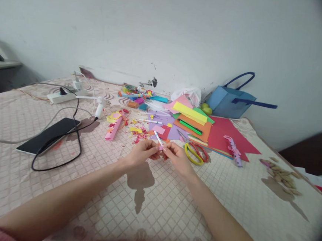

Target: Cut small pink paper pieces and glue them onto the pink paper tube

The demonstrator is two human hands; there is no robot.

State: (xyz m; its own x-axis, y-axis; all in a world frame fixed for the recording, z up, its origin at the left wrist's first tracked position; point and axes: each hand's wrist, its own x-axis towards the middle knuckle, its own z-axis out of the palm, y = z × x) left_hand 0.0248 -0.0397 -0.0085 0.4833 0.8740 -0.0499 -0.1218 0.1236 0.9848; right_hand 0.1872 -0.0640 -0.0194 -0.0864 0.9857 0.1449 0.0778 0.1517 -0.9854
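Near the middle of the covered table, my left hand (144, 151) and my right hand (176, 157) meet, fingertips pinched on a small piece of pink paper (161, 148). A thin white stick (157, 137) rises from between the fingers, tilted to the left; its lower end is hidden by them. Just beyond lie a light pink paper piece (158, 129) and a red paper piece (166, 132) on a purple sheet (153, 117). Scissors with yellow handles (194, 154) rest right of my right hand, beside a red-handled pair (205, 153).
Colored sheets (223, 134) and a green cutter (190, 127) lie right of center. A white glue gun (100, 107), a black tablet (48, 135) and cables are on the left. A blue bag (231, 102) stands at the back; paper scraps (139, 135) lie ahead.
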